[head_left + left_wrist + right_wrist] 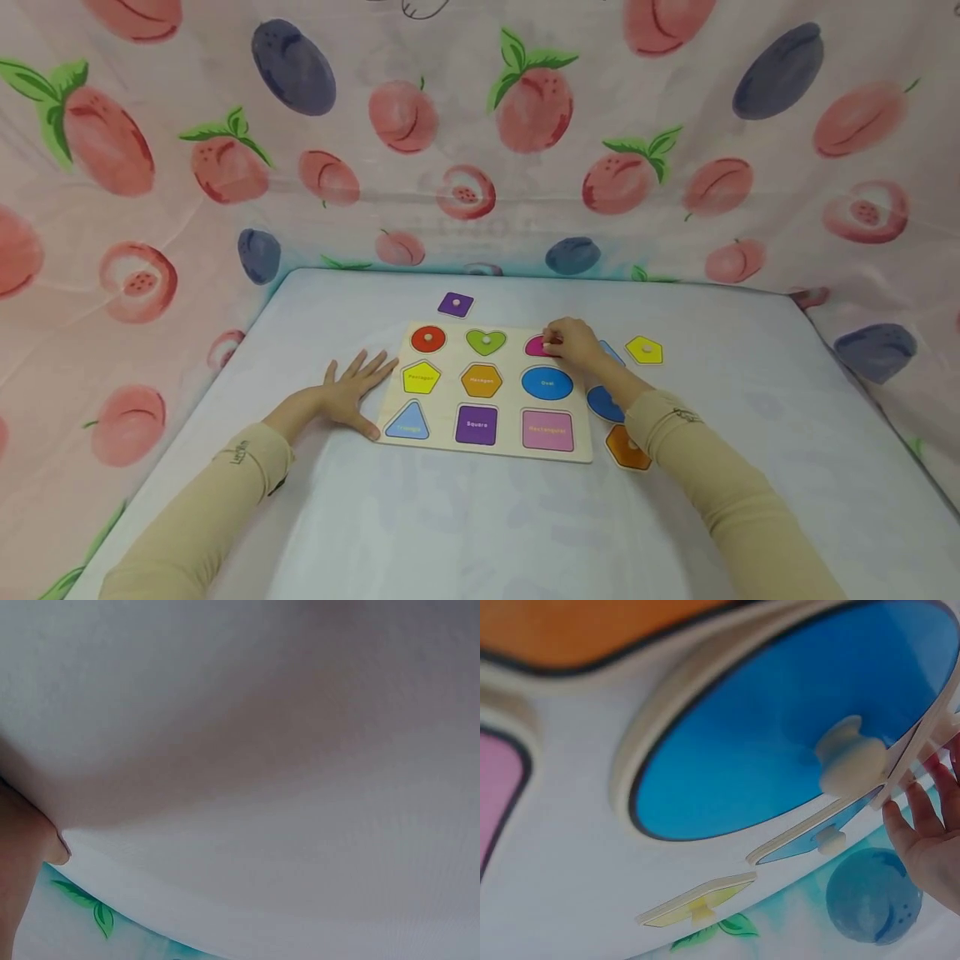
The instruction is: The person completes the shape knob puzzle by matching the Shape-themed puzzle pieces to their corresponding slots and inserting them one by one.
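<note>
A wooden shape puzzle board [442, 407] lies on the table. My left hand [351, 395] is spread flat at its left side, thumb and fingertips right at the edge. At the board's upper right corner, my right hand [576, 343] pinches a magenta puzzle piece [536, 346] by its knob, the fingers partly covering it. The red circle piece [428, 339] and the green heart piece [486, 342], both with knobs, sit in the top row. Lower on the board are printed pentagon, hexagon, oval, triangle, square and rectangle places. In the left wrist view only part of the left hand [22, 859] shows.
Loose knobbed pieces lie around: a purple square [455, 304] behind the board, and right of it a yellow pentagon [645, 350], light blue triangle [810, 834], blue oval [757, 742] and orange hexagon [628, 448]. A pink piece [499, 787] shows in the right wrist view. Fruit-patterned cloth [525, 183] hangs behind.
</note>
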`<action>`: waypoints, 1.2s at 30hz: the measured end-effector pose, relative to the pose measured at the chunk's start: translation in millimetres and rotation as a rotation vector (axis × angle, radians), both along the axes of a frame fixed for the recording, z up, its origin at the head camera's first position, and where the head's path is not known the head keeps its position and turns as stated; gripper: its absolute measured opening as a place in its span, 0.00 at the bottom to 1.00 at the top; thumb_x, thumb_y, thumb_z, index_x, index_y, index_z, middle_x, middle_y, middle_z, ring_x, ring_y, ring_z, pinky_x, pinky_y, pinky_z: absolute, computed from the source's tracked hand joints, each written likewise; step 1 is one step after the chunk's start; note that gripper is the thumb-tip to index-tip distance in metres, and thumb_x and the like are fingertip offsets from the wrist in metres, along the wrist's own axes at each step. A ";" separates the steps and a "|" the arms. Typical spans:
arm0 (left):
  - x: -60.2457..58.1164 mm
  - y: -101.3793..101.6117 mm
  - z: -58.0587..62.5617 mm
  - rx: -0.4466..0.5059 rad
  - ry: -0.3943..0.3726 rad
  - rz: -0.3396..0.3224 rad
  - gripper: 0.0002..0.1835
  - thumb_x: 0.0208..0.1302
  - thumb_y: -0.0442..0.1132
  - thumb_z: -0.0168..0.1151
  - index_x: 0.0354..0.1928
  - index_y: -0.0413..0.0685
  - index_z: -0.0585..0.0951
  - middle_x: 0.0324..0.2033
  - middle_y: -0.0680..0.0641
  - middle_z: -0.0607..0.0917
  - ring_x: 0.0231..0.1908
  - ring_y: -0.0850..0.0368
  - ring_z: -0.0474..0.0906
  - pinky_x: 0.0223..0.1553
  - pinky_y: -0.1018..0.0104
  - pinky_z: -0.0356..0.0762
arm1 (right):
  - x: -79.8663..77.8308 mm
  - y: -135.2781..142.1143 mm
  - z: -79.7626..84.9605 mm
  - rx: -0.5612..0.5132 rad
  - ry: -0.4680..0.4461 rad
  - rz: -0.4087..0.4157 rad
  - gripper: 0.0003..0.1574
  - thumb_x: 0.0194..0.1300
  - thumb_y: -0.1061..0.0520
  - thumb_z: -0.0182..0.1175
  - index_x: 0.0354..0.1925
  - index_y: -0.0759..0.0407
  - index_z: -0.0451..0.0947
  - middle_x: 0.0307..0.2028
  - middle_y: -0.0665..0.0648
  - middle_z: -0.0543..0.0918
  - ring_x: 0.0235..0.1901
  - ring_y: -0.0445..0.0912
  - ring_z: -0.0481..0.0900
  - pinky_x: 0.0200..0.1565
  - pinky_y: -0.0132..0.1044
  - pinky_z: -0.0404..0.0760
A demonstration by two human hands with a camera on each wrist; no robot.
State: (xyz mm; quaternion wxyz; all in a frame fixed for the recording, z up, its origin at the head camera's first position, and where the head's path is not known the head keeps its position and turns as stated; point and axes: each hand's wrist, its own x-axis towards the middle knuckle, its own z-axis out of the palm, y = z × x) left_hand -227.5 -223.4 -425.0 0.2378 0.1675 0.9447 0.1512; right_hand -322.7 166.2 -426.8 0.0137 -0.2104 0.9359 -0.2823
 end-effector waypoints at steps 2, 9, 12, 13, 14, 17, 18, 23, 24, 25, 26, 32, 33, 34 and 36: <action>0.5 -0.8 -0.1 0.001 -0.004 0.000 0.66 0.39 0.61 0.73 0.74 0.51 0.42 0.74 0.40 0.34 0.71 0.35 0.22 0.61 0.28 0.17 | 0.2 -0.5 1.2 -0.002 -0.007 0.003 0.06 0.60 0.63 0.63 0.28 0.64 0.78 0.40 0.66 0.83 0.42 0.56 0.76 0.51 0.49 0.78; -1.5 0.8 2.8 -0.001 0.007 -0.010 0.66 0.40 0.61 0.73 0.74 0.51 0.41 0.74 0.40 0.34 0.71 0.35 0.22 0.61 0.28 0.17 | -1.2 2.3 8.6 0.029 -0.033 0.030 0.05 0.60 0.62 0.63 0.33 0.65 0.80 0.35 0.63 0.82 0.36 0.52 0.73 0.42 0.43 0.77; -1.4 0.9 1.1 0.000 0.007 -0.015 0.66 0.40 0.61 0.73 0.74 0.51 0.42 0.74 0.40 0.35 0.71 0.34 0.23 0.61 0.27 0.17 | -0.4 3.9 10.0 0.052 -0.065 0.057 0.08 0.61 0.61 0.62 0.39 0.65 0.81 0.39 0.63 0.83 0.39 0.53 0.74 0.46 0.44 0.78; -1.1 0.6 0.0 -0.010 0.007 -0.016 0.66 0.40 0.62 0.73 0.74 0.51 0.41 0.74 0.40 0.35 0.71 0.34 0.23 0.61 0.27 0.18 | 0.4 4.3 10.1 0.059 -0.074 0.068 0.10 0.62 0.61 0.62 0.41 0.65 0.81 0.41 0.63 0.83 0.40 0.53 0.74 0.48 0.45 0.78; -0.9 0.2 -1.2 -0.015 0.006 -0.017 0.66 0.40 0.62 0.73 0.74 0.51 0.41 0.74 0.40 0.35 0.71 0.34 0.23 0.61 0.27 0.18 | 1.5 4.7 10.1 0.063 -0.082 0.079 0.11 0.62 0.61 0.61 0.43 0.65 0.81 0.43 0.64 0.83 0.42 0.54 0.75 0.50 0.46 0.78; -1.3 -0.9 -4.2 -0.024 0.010 -0.016 0.66 0.40 0.62 0.72 0.74 0.51 0.41 0.74 0.40 0.35 0.71 0.34 0.23 0.61 0.27 0.19 | 4.4 5.8 10.8 0.053 -0.093 0.088 0.13 0.62 0.61 0.61 0.46 0.65 0.80 0.46 0.65 0.82 0.47 0.57 0.75 0.54 0.49 0.77; -1.5 -1.3 -4.7 -0.022 0.013 -0.016 0.66 0.40 0.62 0.72 0.74 0.51 0.41 0.74 0.40 0.35 0.71 0.34 0.23 0.61 0.27 0.19 | 5.0 6.3 11.3 0.048 -0.088 0.089 0.13 0.62 0.61 0.61 0.46 0.65 0.80 0.47 0.65 0.82 0.49 0.58 0.75 0.55 0.50 0.77; -2.2 -1.9 -3.8 -0.019 0.011 -0.016 0.66 0.40 0.62 0.73 0.74 0.51 0.40 0.74 0.40 0.34 0.71 0.34 0.23 0.61 0.27 0.19 | 7.3 10.0 13.3 0.042 -0.075 0.066 0.14 0.63 0.62 0.60 0.47 0.65 0.80 0.49 0.66 0.81 0.52 0.60 0.75 0.57 0.52 0.75; -2.1 -1.7 -3.5 -0.020 0.012 -0.016 0.67 0.39 0.62 0.73 0.74 0.51 0.40 0.74 0.40 0.34 0.71 0.34 0.23 0.61 0.27 0.19 | 7.9 11.0 13.4 0.042 -0.077 0.059 0.14 0.63 0.62 0.60 0.48 0.65 0.79 0.49 0.66 0.81 0.52 0.61 0.75 0.57 0.51 0.76; -2.0 -1.8 -3.5 -0.019 0.012 -0.017 0.67 0.39 0.62 0.73 0.74 0.51 0.40 0.74 0.40 0.34 0.71 0.34 0.23 0.61 0.27 0.19 | 8.3 11.8 13.0 0.039 -0.086 0.046 0.15 0.63 0.62 0.60 0.48 0.65 0.79 0.50 0.67 0.81 0.52 0.61 0.75 0.56 0.51 0.76; -1.9 -1.9 -3.4 -0.017 0.013 -0.018 0.67 0.39 0.62 0.73 0.74 0.51 0.40 0.74 0.40 0.34 0.71 0.34 0.23 0.61 0.27 0.19 | 8.7 12.8 12.7 0.034 -0.092 0.034 0.15 0.64 0.62 0.59 0.48 0.65 0.79 0.50 0.67 0.80 0.52 0.61 0.74 0.56 0.51 0.76; -1.9 -1.6 -2.9 0.001 0.010 -0.018 0.67 0.40 0.61 0.73 0.74 0.50 0.40 0.74 0.40 0.34 0.71 0.34 0.23 0.60 0.27 0.17 | 11.9 19.1 14.3 -0.009 -0.100 -0.001 0.14 0.65 0.61 0.58 0.48 0.64 0.79 0.52 0.67 0.79 0.56 0.63 0.73 0.58 0.55 0.74; -1.9 -1.5 -3.1 0.004 0.010 -0.017 0.67 0.40 0.61 0.73 0.74 0.50 0.40 0.74 0.40 0.34 0.71 0.34 0.23 0.60 0.27 0.17 | 13.2 20.0 15.0 -0.015 -0.097 0.001 0.14 0.65 0.60 0.58 0.48 0.63 0.79 0.52 0.67 0.79 0.56 0.63 0.72 0.58 0.56 0.73; -1.9 -1.3 -3.3 0.005 0.011 -0.018 0.67 0.40 0.61 0.73 0.74 0.50 0.41 0.74 0.39 0.34 0.71 0.34 0.23 0.60 0.27 0.17 | 14.5 21.1 15.6 -0.022 -0.094 0.003 0.14 0.65 0.60 0.57 0.48 0.63 0.79 0.52 0.67 0.79 0.56 0.63 0.72 0.58 0.56 0.73; -2.0 -0.5 -4.1 0.009 0.011 -0.018 0.67 0.39 0.61 0.73 0.74 0.50 0.41 0.74 0.39 0.34 0.71 0.34 0.23 0.60 0.27 0.17 | 17.8 23.6 15.8 -0.034 -0.092 0.005 0.14 0.66 0.60 0.57 0.48 0.63 0.78 0.52 0.67 0.79 0.56 0.63 0.71 0.58 0.57 0.72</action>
